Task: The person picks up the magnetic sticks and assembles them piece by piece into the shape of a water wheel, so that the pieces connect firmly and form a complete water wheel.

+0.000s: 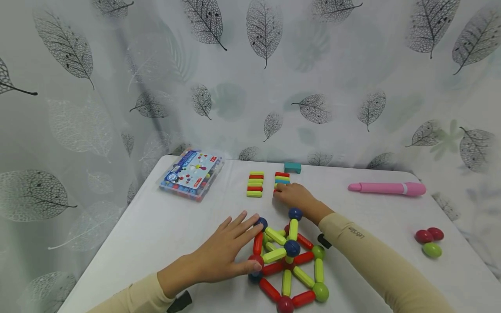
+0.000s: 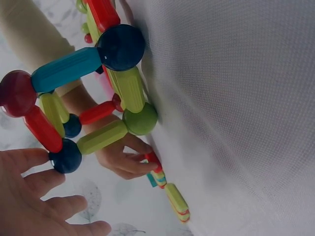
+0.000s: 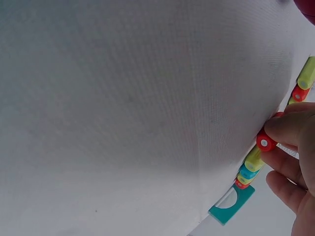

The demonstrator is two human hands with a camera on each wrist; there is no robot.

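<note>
A frame of magnetic rods and balls, in red, yellow-green, blue and green, stands at the table's front middle. My left hand lies along its left side with fingers spread, fingertips by a dark blue ball. A teal rod also shows on the frame in the left wrist view. Beyond the frame my right hand pinches a red rod between thumb and fingers. That rod is at the near end of a row of coloured rods, partly hidden by the hand.
A second row of red and yellow-green rods lies to the left. Behind stands a teal block with an arch cutout. A clear box with a printed label sits back left. Rightward lie a pink wand-like object and several oval pieces.
</note>
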